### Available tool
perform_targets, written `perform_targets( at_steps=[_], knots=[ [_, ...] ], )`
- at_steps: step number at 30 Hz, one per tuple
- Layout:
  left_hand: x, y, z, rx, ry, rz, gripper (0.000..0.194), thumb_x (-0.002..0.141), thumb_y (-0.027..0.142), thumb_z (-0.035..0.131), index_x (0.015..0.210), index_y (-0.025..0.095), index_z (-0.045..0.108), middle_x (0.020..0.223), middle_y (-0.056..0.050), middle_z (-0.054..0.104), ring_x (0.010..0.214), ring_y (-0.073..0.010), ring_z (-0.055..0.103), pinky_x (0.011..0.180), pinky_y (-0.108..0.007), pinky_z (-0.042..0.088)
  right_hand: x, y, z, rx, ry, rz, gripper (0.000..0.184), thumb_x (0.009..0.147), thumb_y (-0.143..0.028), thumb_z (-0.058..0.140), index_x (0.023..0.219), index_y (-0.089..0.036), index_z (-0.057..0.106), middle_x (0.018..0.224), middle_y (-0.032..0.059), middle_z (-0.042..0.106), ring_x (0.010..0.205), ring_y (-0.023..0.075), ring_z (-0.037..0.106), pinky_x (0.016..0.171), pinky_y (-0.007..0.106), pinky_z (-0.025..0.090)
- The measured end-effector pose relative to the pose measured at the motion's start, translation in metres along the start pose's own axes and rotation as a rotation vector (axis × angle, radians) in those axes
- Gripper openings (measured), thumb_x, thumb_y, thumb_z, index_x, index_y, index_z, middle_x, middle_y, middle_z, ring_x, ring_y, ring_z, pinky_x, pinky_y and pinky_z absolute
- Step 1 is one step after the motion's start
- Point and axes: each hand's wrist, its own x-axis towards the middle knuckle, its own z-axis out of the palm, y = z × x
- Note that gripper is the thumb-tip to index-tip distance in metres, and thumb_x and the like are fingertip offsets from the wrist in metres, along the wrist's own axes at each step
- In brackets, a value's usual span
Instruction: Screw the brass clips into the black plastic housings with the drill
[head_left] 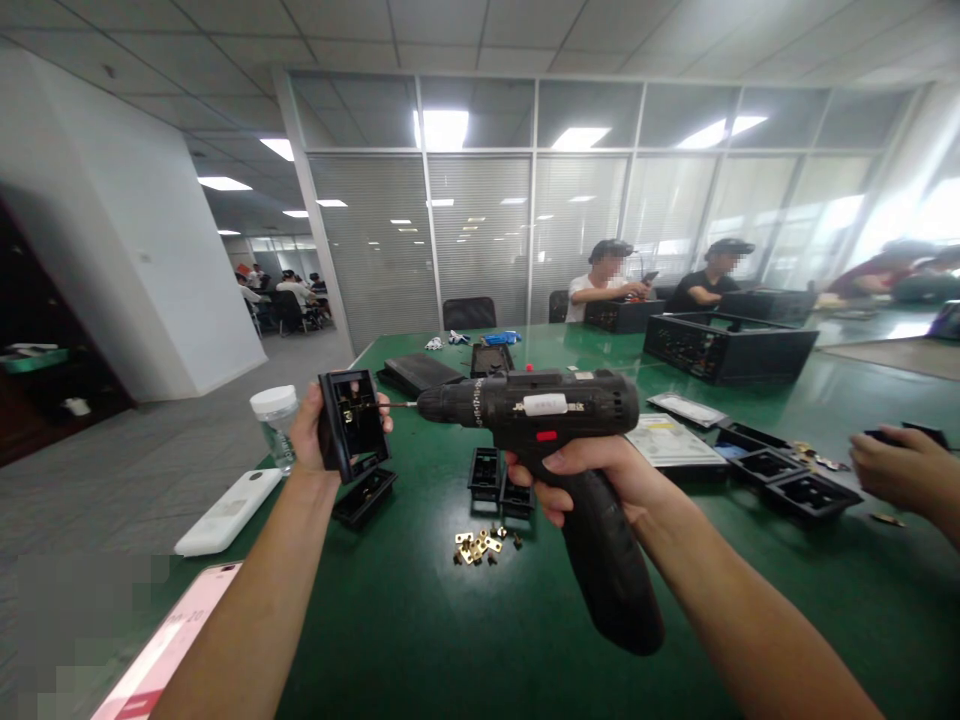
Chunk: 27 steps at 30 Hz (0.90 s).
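Observation:
My left hand (309, 432) grips a black plastic box (365, 455), held upright with its hollow side facing right; brass-coloured parts show inside. In my right hand (592, 465) is a black cordless drill (555, 405), index finger near the trigger. Its long bit points left into the box's opening; whether the tip touches a screw I cannot tell. Below the drill, small brass plates and screws (477, 546) lie in a loose pile on the green table (420, 640). Two similar black boxes (486, 472) sit just behind the pile, and another black box (365, 498) rests under my left hand.
A clear jar (277, 425), a white case (229, 512) and a pink phone (176, 640) line the left edge. At right, a co-worker's hand (892, 475) is near more black boxes (814, 492). Large black housings (731, 345) stand farther back, near two seated people.

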Motion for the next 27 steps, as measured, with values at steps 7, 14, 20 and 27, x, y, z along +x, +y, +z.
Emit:
perform_targets(
  at_steps=[7,14,20,27],
  knots=[
    [-0.0008,-0.0010,0.0013,0.000,0.026,-0.001,0.043,0.078,0.053,0.071,0.090,0.012,0.073,0.085,-0.013,0.073,0.073,-0.0267,0.071,0.058,-0.039,0.059,0.0003,0.0004,0.0003,-0.004,0.011,-0.012,0.031,0.065,-0.033,0.069,0.095,-0.023,0.073,0.088,0.0073,0.057,0.055,0.0079,0.042,0.051,0.029,0.043],
    [-0.0014,-0.0017,0.0026,-0.017,0.070,0.003,0.042,0.084,0.051,0.064,0.087,0.010,0.072,0.082,-0.015,0.073,0.071,-0.0270,0.071,0.055,-0.040,0.060,-0.0003,-0.0005,0.0001,-0.004,0.002,-0.005,0.034,0.066,-0.034,0.069,0.098,-0.023,0.074,0.088,0.0069,0.057,0.055,0.0073,0.042,0.052,0.028,0.043],
    [-0.0013,-0.0021,0.0030,-0.018,0.105,-0.002,0.041,0.079,0.051,0.069,0.086,0.010,0.073,0.083,-0.014,0.073,0.071,-0.0272,0.071,0.055,-0.040,0.060,-0.0010,-0.0012,0.0003,-0.025,0.009,-0.003,0.033,0.067,-0.035,0.068,0.097,-0.024,0.075,0.088,0.0075,0.057,0.055,0.0076,0.042,0.053,0.029,0.044],
    [-0.0020,-0.0018,0.0021,0.003,0.069,0.030,0.034,0.080,0.049,0.069,0.098,0.020,0.070,0.086,-0.012,0.074,0.073,-0.0292,0.071,0.055,-0.042,0.060,-0.0012,-0.0016,-0.0001,-0.068,0.029,-0.004,0.032,0.066,-0.037,0.068,0.095,-0.027,0.075,0.089,0.0090,0.059,0.055,0.0090,0.042,0.052,0.032,0.045]
  ],
)
